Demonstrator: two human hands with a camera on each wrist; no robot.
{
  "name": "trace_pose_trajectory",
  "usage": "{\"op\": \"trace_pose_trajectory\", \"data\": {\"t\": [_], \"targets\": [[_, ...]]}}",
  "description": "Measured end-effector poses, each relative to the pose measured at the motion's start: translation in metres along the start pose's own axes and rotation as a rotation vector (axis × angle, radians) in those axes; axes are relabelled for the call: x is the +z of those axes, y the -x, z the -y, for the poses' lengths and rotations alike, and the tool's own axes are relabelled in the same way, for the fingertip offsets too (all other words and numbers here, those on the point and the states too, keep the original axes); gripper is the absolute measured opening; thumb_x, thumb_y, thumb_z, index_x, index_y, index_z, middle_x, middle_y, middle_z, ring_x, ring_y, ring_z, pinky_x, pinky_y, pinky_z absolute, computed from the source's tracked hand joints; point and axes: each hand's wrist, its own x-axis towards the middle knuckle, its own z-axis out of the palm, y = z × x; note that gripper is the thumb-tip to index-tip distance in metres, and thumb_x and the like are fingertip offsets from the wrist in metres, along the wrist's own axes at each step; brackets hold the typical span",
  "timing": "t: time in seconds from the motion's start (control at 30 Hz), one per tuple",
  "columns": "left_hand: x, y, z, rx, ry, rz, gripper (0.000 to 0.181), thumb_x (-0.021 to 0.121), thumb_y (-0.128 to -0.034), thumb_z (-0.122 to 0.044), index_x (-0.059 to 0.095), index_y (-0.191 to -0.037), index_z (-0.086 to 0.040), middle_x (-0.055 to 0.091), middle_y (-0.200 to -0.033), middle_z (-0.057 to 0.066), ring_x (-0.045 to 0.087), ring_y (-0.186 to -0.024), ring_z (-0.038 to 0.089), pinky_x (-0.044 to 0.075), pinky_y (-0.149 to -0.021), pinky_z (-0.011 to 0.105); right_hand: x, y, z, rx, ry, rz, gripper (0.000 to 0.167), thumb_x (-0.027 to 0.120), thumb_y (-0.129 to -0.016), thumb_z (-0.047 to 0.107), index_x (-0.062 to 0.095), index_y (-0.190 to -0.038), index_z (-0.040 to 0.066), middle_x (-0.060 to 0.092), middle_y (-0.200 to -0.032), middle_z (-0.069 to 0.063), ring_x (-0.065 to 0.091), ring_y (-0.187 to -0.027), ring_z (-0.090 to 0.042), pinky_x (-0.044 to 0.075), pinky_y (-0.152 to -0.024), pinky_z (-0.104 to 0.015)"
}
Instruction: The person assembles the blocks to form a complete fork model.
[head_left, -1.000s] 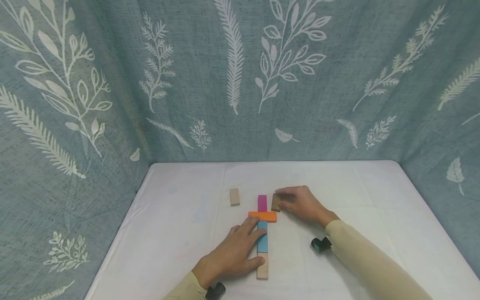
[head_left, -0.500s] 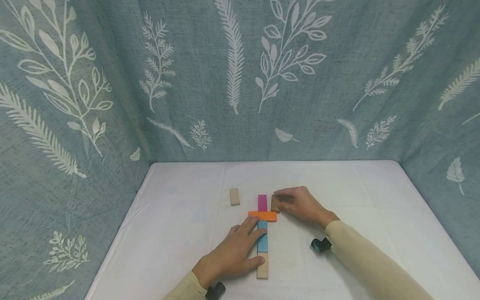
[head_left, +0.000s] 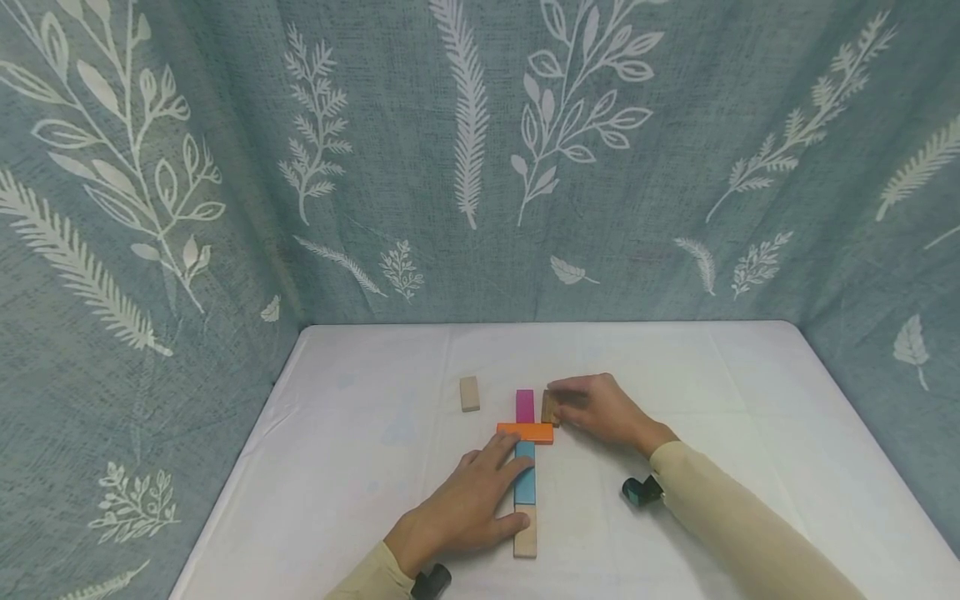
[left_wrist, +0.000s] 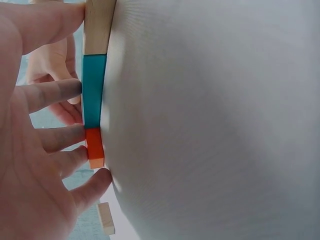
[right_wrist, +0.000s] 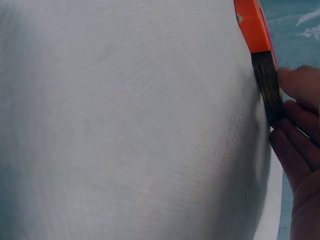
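My left hand (head_left: 468, 498) lies with spread fingers over a row of wooden blocks. In the left wrist view its thumb touches a plain wood block (left_wrist: 98, 27), and other fingertips rest on a blue block (left_wrist: 93, 92) and a crosswise orange block (left_wrist: 94, 145). At the far end of the row a magenta block (head_left: 524, 406) stands behind the orange one. My right hand (head_left: 606, 410) pinches a dark brown block (right_wrist: 268, 87) between thumb and fingers, beside the magenta block. The brown block's end is against the orange block or very close to it; its right part is hidden.
Another plain wood block (head_left: 469, 394) lies apart at the back left of the row. A white cloth (head_left: 337, 467) covers the table. Patterned blue-green curtain (head_left: 480, 167) hangs behind and at the sides.
My right hand has drawn the brown block slightly toward me, closer to the orange block's right end, and turned it a little. My left hand has stayed in place.
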Motion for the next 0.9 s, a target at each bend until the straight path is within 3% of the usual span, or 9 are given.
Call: {"op": "trace_pose_trajectory", "data": {"t": [0.43,0.77,0.9], "targets": [[0.0,0.0,0.001,0.0,-0.022,0.017,0.072,0.071,-0.1032,-0.05,0.049,-0.164,-0.019,0.031,-0.18,0.011,0.026,-0.169,0.033,0.039,-0.13,0.057,-0.005,0.009,-0.002,0.013,-0.012,-0.069,0.043,0.081,-0.101,0.025,0.075,-0.14,0.009,0.076,-0.14,-0.009,0.071,-0.134,-0.035,0.056,-0.114,-0.057],[0.002,-0.001,0.0,-0.015,-0.016,0.014,0.073,0.07,-0.1029,-0.051,0.049,-0.165,-0.02,0.031,-0.18,0.01,0.025,-0.169,0.032,0.037,-0.131,0.056,-0.009,0.032,-0.003,0.051,-0.006,-0.083,0.045,0.082,-0.099,0.025,0.074,-0.142,0.012,0.074,-0.144,-0.009,0.07,-0.136,-0.034,0.057,-0.113,-0.057],[0.001,0.001,0.002,0.0,0.013,-0.01,0.073,0.07,-0.1042,-0.051,0.047,-0.166,-0.019,0.03,-0.18,0.01,0.025,-0.169,0.033,0.039,-0.13,0.057,-0.011,0.042,0.002,0.006,-0.001,-0.09,0.047,0.084,-0.097,0.023,0.074,-0.142,0.011,0.075,-0.143,-0.008,0.069,-0.136,-0.033,0.056,-0.114,-0.056]]}}
